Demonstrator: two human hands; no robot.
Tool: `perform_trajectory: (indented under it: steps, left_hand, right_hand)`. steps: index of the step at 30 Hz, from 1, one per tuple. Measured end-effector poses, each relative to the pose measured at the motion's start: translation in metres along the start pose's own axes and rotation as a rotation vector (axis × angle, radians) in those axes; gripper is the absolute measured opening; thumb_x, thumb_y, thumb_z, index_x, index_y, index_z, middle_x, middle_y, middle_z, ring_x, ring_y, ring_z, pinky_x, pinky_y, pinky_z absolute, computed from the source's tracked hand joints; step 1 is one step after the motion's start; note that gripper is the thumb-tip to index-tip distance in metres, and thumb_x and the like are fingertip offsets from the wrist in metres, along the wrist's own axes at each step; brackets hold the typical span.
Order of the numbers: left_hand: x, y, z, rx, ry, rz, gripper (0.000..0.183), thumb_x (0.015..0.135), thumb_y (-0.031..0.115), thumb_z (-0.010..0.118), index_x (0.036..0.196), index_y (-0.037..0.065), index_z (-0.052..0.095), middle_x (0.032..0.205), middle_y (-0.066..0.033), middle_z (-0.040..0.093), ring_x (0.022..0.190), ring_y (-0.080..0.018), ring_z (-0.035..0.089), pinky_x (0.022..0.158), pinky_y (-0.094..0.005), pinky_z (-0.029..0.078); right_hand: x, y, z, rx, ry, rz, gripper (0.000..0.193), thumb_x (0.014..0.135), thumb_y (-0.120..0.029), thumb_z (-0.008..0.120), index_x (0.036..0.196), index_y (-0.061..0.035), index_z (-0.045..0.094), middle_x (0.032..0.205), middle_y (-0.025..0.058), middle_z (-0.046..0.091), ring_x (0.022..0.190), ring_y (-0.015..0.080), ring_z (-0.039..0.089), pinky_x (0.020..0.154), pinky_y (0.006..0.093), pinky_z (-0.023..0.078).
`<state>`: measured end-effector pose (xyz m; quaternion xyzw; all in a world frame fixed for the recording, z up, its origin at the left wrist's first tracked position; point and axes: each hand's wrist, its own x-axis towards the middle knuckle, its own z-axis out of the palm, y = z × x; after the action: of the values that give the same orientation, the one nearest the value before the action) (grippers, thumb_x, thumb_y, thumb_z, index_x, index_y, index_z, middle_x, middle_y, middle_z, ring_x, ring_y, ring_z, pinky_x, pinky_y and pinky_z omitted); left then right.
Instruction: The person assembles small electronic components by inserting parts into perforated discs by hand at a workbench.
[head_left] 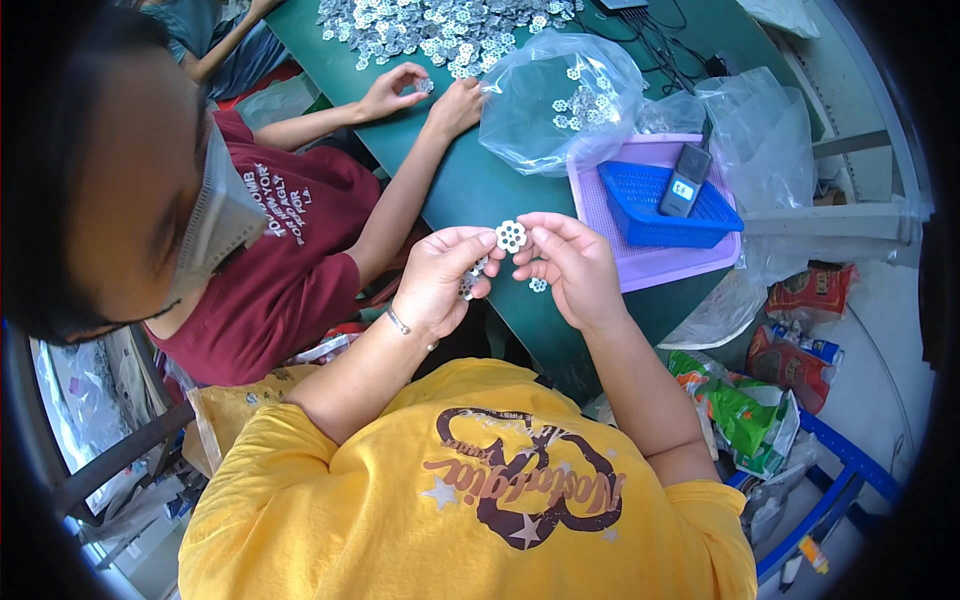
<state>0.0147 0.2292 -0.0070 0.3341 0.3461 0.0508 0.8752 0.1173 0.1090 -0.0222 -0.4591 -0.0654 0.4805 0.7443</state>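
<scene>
A small silvery flower-shaped piece with round holes (511, 236) is held up between my two hands. My left hand (438, 278) pinches its left edge between thumb and finger, and a few more such pieces (467, 285) are tucked in its curled fingers. From the other side, the thumb and fingertips of my right hand (578, 265) close on the same piece. Another flower-shaped piece (538, 285) shows just below my right fingers; whether it is held or lies on the table I cannot tell.
A large heap of the same pieces (440, 30) covers the far green table (450, 205). A clear bag (530, 110) holds several. Right of it, a blue basket (650, 225) with a dark handheld device (686, 180) sits in a purple tray (640, 270). A co-worker's hands (395, 92) work at left.
</scene>
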Motion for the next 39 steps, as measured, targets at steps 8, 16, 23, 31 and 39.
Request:
perform_trajectory:
  steps: [8, 16, 23, 31, 39]
  left_hand:
    - [0.001, 0.0, -0.005, 0.016, 0.024, 0.003, 0.012, 0.081, 0.012, 0.054, 0.08, 0.0, 0.054, 0.068, -0.0038, 0.054, 0.055, -0.0069, 0.049, 0.041, -0.0167, 0.037]
    - [0.005, -0.005, -0.008, 0.021, 0.065, 0.026, 0.015, 0.082, 0.012, 0.054, 0.09, -0.001, 0.054, 0.075, -0.004, 0.055, 0.061, -0.0074, 0.05, 0.044, -0.0172, 0.039]
    - [0.006, -0.009, -0.004, 0.008, 0.083, 0.103, 0.018, 0.076, 0.005, 0.061, 0.092, -0.002, 0.056, 0.075, -0.0044, 0.058, 0.06, -0.0065, 0.052, 0.043, -0.0161, 0.038]
    - [0.003, -0.007, 0.003, 0.113, 0.11, 0.096, 0.016, 0.077, 0.004, 0.059, 0.09, -0.003, 0.054, 0.073, -0.0054, 0.055, 0.06, -0.0093, 0.051, 0.044, -0.0181, 0.038]
    - [0.001, -0.011, 0.009, 0.127, 0.098, 0.119, 0.012, 0.077, 0.005, 0.059, 0.085, -0.002, 0.054, 0.071, -0.0063, 0.054, 0.059, -0.0101, 0.05, 0.043, -0.0187, 0.038]
  right_hand:
    - [0.01, 0.008, -0.002, -0.14, -0.019, 0.012, 0.015, 0.085, -0.013, 0.05, 0.091, -0.0002, 0.056, 0.072, 0.0009, 0.054, 0.061, 0.0051, 0.049, 0.054, 0.0172, 0.039]
    - [0.007, 0.013, -0.003, -0.328, -0.03, -0.161, 0.012, 0.082, -0.005, 0.054, 0.091, 0.0014, 0.057, 0.075, 0.0028, 0.057, 0.072, 0.0084, 0.055, 0.064, 0.0199, 0.045]
    - [0.006, 0.018, -0.01, -0.527, -0.047, -0.392, 0.016, 0.078, 0.004, 0.055, 0.093, 0.0027, 0.056, 0.085, 0.0071, 0.057, 0.077, 0.0104, 0.056, 0.07, 0.0227, 0.046]
    - [0.006, 0.01, -0.006, -0.251, 0.045, -0.241, 0.016, 0.084, -0.002, 0.046, 0.099, 0.0034, 0.052, 0.084, 0.0065, 0.058, 0.072, 0.0101, 0.056, 0.063, 0.021, 0.046]
    - [0.0, 0.007, -0.007, -0.308, 0.03, -0.166, 0.014, 0.085, -0.008, 0.049, 0.091, 0.0016, 0.057, 0.079, 0.0033, 0.059, 0.065, 0.0063, 0.055, 0.057, 0.0181, 0.044]
